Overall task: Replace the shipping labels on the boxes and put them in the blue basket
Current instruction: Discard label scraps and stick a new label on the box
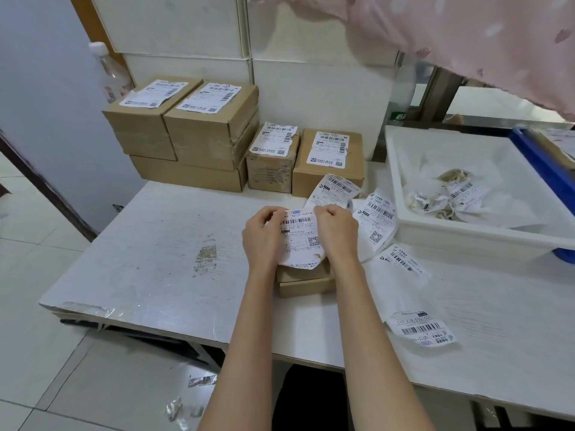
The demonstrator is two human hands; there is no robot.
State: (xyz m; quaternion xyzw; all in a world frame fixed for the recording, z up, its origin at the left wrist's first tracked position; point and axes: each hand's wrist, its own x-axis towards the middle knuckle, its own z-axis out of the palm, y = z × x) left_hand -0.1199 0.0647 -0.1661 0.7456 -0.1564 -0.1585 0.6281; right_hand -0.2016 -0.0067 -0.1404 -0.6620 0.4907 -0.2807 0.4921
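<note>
A white shipping label (pixel 300 241) with barcodes is held up over a small cardboard box (pixel 306 281) on the white table (pixel 155 250). My left hand (pixel 263 236) pinches the label's top left edge. My right hand (pixel 337 233) pinches its top right edge. The box is mostly hidden under the label and my hands. A strip of loose labels (pixel 378 219) trails across the table to the right. The blue basket (pixel 547 169) shows only as a blue edge at the far right.
Several labelled cardboard boxes (pixel 211 119) are stacked at the back against the wall. A white tray (pixel 466 234) at the right holds crumpled old labels. A plastic bottle (pixel 109 73) stands at the back left. Pink cloth (pixel 466 35) hangs overhead.
</note>
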